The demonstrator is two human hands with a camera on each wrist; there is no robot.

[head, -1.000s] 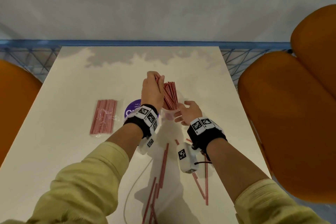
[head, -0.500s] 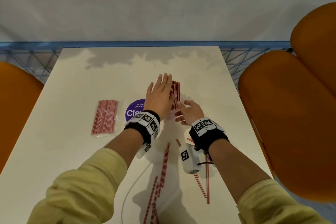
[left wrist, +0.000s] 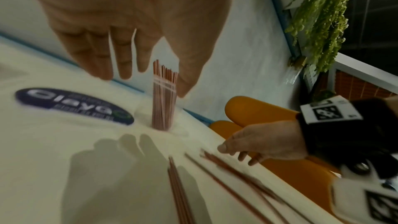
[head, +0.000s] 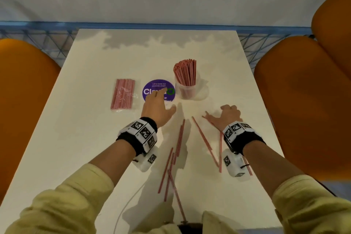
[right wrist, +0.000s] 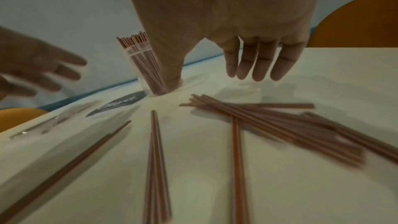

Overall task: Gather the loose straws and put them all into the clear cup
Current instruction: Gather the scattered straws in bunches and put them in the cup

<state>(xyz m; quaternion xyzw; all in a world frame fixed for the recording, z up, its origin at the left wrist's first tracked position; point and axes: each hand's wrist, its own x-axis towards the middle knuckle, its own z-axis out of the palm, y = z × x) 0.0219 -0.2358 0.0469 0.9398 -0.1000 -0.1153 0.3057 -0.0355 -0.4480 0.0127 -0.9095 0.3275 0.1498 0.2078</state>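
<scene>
A white desk is standing against a pale wall, with orange chairs sitting at either side. Toward the far middle of the desk a clear cup is standing upright, packed with red-and-white striped straws whose tops are fanning out above its rim. Just left of the cup a round purple sticker is lying flat, and left of that a wrapped pack of straws is resting in clear plastic.

The left hand is hovering over the near edge of the sticker, its grip spread apart with fingers extended and holding nothing. The right hand is sitting low over the desk, near and right of the cup, its fingers loosely curled downward with nothing in them; whether the fingertips are touching the surface is hard to tell through the blur.

Loose straws are lying scattered on the near half of the desk between the two forearms, a few crossing one another. More loose straws are lying in a heap under the right hand.
</scene>
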